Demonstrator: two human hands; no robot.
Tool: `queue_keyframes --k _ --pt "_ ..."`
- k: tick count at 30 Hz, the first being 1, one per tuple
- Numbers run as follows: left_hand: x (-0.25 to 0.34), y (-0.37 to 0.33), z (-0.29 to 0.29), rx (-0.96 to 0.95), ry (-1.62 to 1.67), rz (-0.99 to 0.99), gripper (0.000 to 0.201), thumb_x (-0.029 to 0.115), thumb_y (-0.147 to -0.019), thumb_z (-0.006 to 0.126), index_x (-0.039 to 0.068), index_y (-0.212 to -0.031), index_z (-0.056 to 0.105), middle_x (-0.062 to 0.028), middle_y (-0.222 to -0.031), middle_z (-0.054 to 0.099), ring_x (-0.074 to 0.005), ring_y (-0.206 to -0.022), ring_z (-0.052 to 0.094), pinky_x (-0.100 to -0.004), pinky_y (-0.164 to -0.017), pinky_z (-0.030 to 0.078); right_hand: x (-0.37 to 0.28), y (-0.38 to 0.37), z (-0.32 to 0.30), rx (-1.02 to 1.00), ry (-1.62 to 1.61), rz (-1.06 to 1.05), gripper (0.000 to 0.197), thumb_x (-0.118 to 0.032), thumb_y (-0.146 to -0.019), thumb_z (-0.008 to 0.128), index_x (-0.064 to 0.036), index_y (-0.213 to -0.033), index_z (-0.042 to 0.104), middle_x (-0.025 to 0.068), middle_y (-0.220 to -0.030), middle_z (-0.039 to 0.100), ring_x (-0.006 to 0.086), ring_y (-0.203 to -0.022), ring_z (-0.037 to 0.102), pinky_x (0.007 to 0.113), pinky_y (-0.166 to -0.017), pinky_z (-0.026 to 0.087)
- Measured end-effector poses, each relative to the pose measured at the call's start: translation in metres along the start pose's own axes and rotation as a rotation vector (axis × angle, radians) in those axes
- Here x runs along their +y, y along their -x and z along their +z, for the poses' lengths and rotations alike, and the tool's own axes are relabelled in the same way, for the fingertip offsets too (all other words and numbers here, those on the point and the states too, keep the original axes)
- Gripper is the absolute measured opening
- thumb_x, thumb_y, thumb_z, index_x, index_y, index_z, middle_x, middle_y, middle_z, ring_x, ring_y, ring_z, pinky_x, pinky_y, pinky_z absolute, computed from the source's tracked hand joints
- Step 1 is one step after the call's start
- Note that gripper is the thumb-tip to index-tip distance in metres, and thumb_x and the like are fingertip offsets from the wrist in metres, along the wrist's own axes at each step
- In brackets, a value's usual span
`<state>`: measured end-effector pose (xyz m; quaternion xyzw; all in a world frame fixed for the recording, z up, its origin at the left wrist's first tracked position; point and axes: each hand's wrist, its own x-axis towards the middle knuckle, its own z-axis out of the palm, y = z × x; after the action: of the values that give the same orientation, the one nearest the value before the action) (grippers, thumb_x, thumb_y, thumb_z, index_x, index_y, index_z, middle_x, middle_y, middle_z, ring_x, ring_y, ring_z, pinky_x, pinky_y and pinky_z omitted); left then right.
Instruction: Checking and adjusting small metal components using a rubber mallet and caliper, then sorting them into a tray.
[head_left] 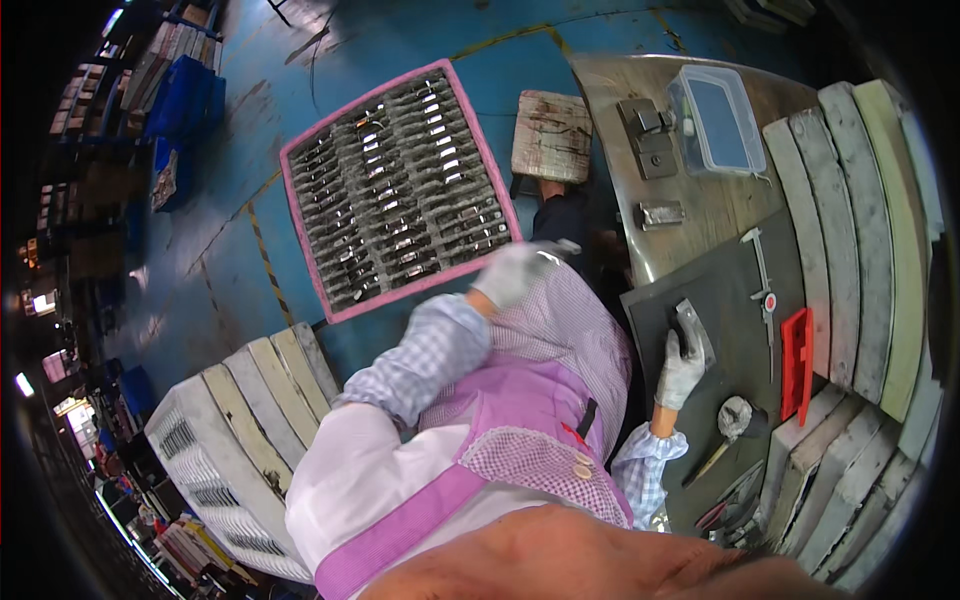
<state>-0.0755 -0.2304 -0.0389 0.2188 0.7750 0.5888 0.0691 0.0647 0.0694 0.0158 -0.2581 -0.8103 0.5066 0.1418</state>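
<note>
My left hand (508,277), in a pale work glove, is over my lap beside the near right corner of a pink-rimmed tray (292,205). A small shiny metal part (566,247) juts from its fingers; motion smears its outline. Rows of small metal parts (375,170) sit in the tray's grey foam slots. Over on the bench, my gloved right hand (682,375) has its fingers closed on a flat silvery metal piece (694,328), which lies against a dark mat (655,300).
A caliper (762,265), a red case (797,360) and a brush-like tool (722,440) lie on the bench. Farther off are a clear plastic box (757,130) and dark metal blocks (655,140). Stacked foam trays flank me (825,220). A worn stool (552,135) stands ahead.
</note>
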Motion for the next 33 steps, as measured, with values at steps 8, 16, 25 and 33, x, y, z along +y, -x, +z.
queue_keyframes --k 8,16,25,33 --pt "-0.258 -0.03 -0.118 -0.02 -0.592 -0.559 0.026 0.016 -0.095 0.063 0.013 -0.117 0.075 -0.0207 -0.111 0.073 -0.0394 -0.106 0.068 -0.0468 -0.092 0.054 0.019 0.003 0.029 0.126 0.445 -0.287 0.035 0.005 -0.081 0.061 -0.0112 -0.107 0.079 0.0109 -0.105 0.073 0.0304 -0.098 0.07 0.039 -0.09 0.055" --pt "-0.255 -0.04 -0.098 -0.083 -0.695 -0.529 0.036 0.011 -0.087 0.069 0.023 -0.121 0.075 -0.018 -0.113 0.072 -0.0378 -0.105 0.069 -0.0474 -0.091 0.056 0.024 0.005 0.023 0.232 0.586 -0.345 0.04 0.008 -0.078 0.061 -0.0136 -0.105 0.079 0.0105 -0.104 0.073 0.0308 -0.097 0.07 0.041 -0.089 0.054" --pt "-0.264 -0.038 -0.141 0.183 -1.015 -0.355 0.019 0.017 -0.088 0.07 0.016 -0.105 0.076 -0.0145 -0.097 0.069 -0.0371 -0.087 0.068 -0.0506 -0.077 0.056 0.017 0.002 0.036 0.194 0.529 -0.33 0.04 0.009 -0.078 0.061 -0.0122 -0.107 0.079 0.0093 -0.105 0.073 0.0292 -0.098 0.07 0.039 -0.09 0.054" --pt "-0.26 0.005 -0.129 -0.332 -1.342 -0.182 0.018 0.012 -0.09 0.06 0.014 -0.102 0.073 -0.0106 -0.087 0.066 -0.0304 -0.084 0.068 -0.0458 -0.072 0.057 0.019 0.003 0.033 0.24 0.568 -0.361 0.039 0.007 -0.077 0.063 -0.0159 -0.104 0.079 0.0079 -0.101 0.073 0.0299 -0.092 0.07 0.039 -0.084 0.056"
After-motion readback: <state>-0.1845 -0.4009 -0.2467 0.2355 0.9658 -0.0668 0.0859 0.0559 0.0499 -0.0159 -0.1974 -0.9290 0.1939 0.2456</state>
